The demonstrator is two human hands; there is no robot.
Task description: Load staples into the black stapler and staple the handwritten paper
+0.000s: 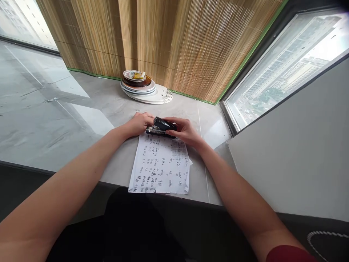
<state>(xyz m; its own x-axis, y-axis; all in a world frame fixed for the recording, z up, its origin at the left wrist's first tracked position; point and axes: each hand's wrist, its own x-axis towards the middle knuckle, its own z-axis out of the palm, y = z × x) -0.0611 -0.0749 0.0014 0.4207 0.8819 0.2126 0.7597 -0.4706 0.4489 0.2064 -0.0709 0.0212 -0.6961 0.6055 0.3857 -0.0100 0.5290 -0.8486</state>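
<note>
A black stapler [165,124] lies across the far end of a stack of handwritten paper sheets [163,167]. My right hand [185,130] is closed round the stapler's right end, thumb on the near side and fingers on the far side. At the stapler's left end is my left hand [139,123], resting by the top left corner of the paper; its fingertips are partly hidden behind the stapler, so their hold cannot be made out. The stapler's upper arm is raised from its base at the left end.
Stacked plates [139,91] with a small yellow packet [139,75] on top stand beyond my hands, before a bamboo blind [163,43]. A window [289,72] and white wall [294,153] are on the right. The grey counter's [117,174] near edge borders the paper.
</note>
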